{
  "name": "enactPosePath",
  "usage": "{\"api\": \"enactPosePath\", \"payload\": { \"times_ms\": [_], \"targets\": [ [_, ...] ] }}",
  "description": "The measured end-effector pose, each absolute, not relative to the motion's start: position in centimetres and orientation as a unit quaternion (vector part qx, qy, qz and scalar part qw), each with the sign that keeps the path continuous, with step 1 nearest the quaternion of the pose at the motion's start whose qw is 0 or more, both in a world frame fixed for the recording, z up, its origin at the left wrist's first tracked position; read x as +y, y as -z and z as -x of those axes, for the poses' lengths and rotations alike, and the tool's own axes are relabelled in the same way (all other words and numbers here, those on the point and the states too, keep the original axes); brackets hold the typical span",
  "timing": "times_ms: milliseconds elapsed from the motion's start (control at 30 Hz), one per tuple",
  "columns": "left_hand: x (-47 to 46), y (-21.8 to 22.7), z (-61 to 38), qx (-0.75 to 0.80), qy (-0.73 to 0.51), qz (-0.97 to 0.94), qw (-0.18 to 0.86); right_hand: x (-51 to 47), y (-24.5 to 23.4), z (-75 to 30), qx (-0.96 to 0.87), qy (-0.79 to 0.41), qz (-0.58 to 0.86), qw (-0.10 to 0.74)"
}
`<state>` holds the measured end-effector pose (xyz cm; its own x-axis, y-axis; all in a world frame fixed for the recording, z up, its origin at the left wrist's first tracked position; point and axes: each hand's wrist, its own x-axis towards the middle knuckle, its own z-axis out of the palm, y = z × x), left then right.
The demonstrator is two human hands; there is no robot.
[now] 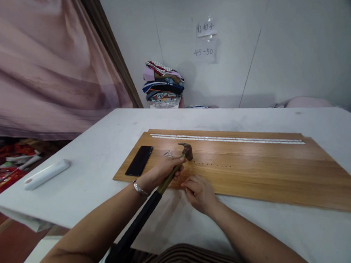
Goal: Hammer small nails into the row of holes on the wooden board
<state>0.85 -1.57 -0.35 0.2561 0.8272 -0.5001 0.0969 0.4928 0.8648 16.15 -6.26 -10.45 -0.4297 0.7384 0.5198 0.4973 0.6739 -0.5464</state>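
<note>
My left hand (164,170) is closed around the upper shaft of a hammer (185,150), close under its rusty head, which hovers just over a wooden board (266,175). The hammer's black grip trails back toward my lap. My right hand (197,191) rests at the board's near edge with its fingers curled; whether they pinch anything is hidden. A row of small dark nail marks (212,164) runs across the board right of the hammer head. A little pile of nails (168,153) lies just left of the head.
A black phone (139,160) lies on the board's left end. A metal strip (226,139) runs along its far side. A white cylindrical object (47,174) sits on the white table (101,142) at the left. Folded clothes (163,85) are stacked by the wall.
</note>
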Motion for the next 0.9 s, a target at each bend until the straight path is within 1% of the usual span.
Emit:
{"api": "enactPosePath", "payload": {
  "times_ms": [900],
  "targets": [
    [-1.56,0.87,-0.76,0.547,-0.272,-0.423,0.669,-6.27,10.34,-16.07,-0.826,-0.153,0.373,0.393]
  ]
}}
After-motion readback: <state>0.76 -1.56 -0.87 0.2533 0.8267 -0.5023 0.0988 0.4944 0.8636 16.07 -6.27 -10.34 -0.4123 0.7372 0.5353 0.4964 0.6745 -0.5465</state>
